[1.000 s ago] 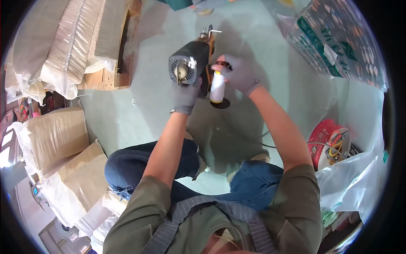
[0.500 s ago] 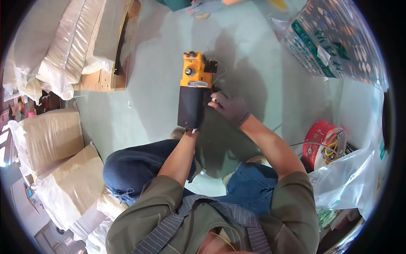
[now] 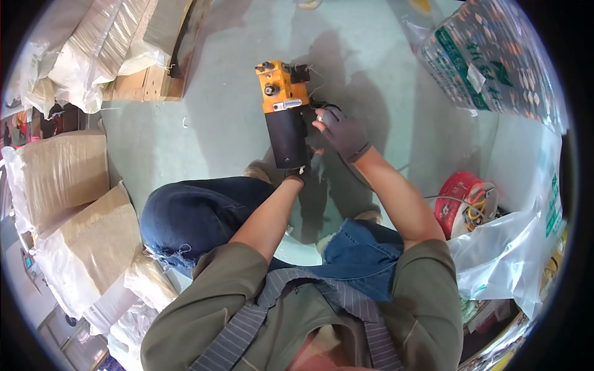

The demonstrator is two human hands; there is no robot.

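Observation:
An orange-and-black portable machine (image 3: 286,127) is held above the floor, its black cylinder toward me. Knobs and a bright metal lever sit on its orange end, and a thin pale thread (image 3: 317,77) loops off the far right side. Gloved, my left hand (image 3: 314,159) grips the black cylinder from below; most of that hand is hidden, with fingertips showing at its right side. To the right of the machine is my right hand (image 3: 344,135), in a grey glove with bare fingertips. Its fingers are curled in a pinch around a small pale piece (image 3: 320,117), too small to name.
Plastic-wrapped boxes (image 3: 65,179) are stacked at the left, and others rest on a wooden pallet (image 3: 143,83) at upper left. A printed plastic-wrapped bundle (image 3: 489,68) stands at upper right. A red cable reel (image 3: 455,201) and clear plastic sheeting (image 3: 495,260) lie right.
The machine has moved away from me and tilted slightly left at its far end. My right hand has shifted up and right with it. Another person's gloved hand has left the top edge.

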